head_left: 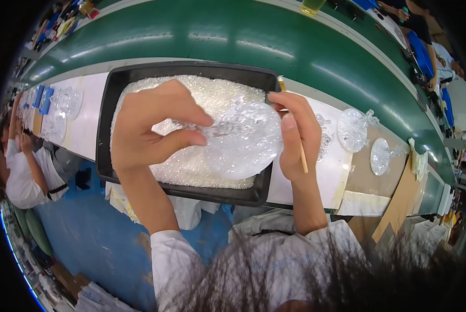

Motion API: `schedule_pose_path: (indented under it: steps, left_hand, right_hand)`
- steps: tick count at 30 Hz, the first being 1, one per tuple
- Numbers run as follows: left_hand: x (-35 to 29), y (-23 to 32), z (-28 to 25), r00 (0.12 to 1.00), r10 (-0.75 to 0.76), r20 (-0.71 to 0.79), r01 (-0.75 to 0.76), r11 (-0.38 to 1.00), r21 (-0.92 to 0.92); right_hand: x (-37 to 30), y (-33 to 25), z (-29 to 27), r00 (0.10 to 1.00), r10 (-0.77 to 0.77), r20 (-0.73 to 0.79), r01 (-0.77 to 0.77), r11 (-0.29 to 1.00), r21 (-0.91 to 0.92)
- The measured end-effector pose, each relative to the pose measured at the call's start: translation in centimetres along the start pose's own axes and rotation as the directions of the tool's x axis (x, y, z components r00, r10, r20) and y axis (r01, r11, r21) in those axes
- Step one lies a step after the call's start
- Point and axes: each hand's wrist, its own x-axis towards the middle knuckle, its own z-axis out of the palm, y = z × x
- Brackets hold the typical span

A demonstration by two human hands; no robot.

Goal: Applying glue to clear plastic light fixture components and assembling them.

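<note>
A clear, round, glittering disc-shaped piece (246, 143) is held tilted above a black tray (274, 78) of white sparkling beads or granules (212, 86). My right hand (301, 130) grips the disc at its right edge, thumb in front. A thin wooden stick (303, 158), perhaps a brush handle, is also tucked in that hand. On the other side, my left hand (157, 125) pinches a narrow, shiny part that joins the disc's left side. This part is blurred, so its shape is unclear.
Several similar clear pieces (352, 130) rest on the bench to the right, beside a brown cardboard strip (396, 200). More clear pieces (66, 104) and blue rolls (47, 100) are at left, near another person (33, 171). A green surface (212, 31) runs behind the tray.
</note>
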Motion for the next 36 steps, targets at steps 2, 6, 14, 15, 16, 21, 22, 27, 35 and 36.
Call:
schedule_pose_path:
  steps: [2,6,14,15,16,21,22,27,35,36]
  left_hand:
    - [-0.2,-0.4,0.0,0.999,0.044,-0.004,-0.044,0.999,-0.017]
    - [0.0,0.0,0.7,0.992,0.069,-0.106,-0.078,0.993,-0.084]
    - [0.3,-0.3,0.1,0.971,0.236,-0.033,-0.235,0.971,0.034]
    - [0.2,-0.4,0.0,0.970,0.243,-0.028,-0.242,0.970,0.034]
    - [-0.1,-0.5,-0.1,0.969,0.237,-0.068,-0.231,0.969,0.089]
    - [-0.4,-0.9,-0.1,0.952,0.266,-0.155,-0.220,0.941,0.258]
    - [-0.2,-0.8,0.3,0.944,0.246,-0.218,-0.188,0.948,0.256]
    - [0.1,-0.4,1.6,0.877,0.178,-0.447,-0.049,0.957,0.284]
    - [0.2,0.5,1.7,0.944,-0.014,-0.328,0.133,0.930,0.342]
    - [0.2,0.7,1.8,0.945,-0.011,-0.326,0.129,0.930,0.343]
  right_hand:
    - [-0.1,0.3,0.1,0.996,0.088,0.010,-0.088,0.990,0.106]
    - [-0.3,0.5,0.0,0.971,0.234,0.041,-0.238,0.956,0.172]
    - [-0.9,0.5,0.6,0.935,0.336,0.111,-0.349,0.826,0.441]
    - [-0.9,0.3,0.6,0.937,0.332,0.103,-0.343,0.828,0.443]
    - [-0.8,0.1,0.6,0.968,0.250,0.037,-0.246,0.903,0.353]
    - [-1.1,-0.4,1.0,0.992,0.085,-0.094,-0.062,0.972,0.225]
    - [-1.2,-0.3,1.0,0.992,0.029,-0.122,-0.006,0.982,0.188]
    - [-1.6,0.1,1.7,0.965,-0.130,-0.227,0.157,0.982,0.104]
    - [-1.8,-0.2,2.7,0.955,-0.046,-0.295,0.076,0.993,0.089]
    - [-1.9,-0.1,2.7,0.953,-0.048,-0.298,0.078,0.993,0.089]
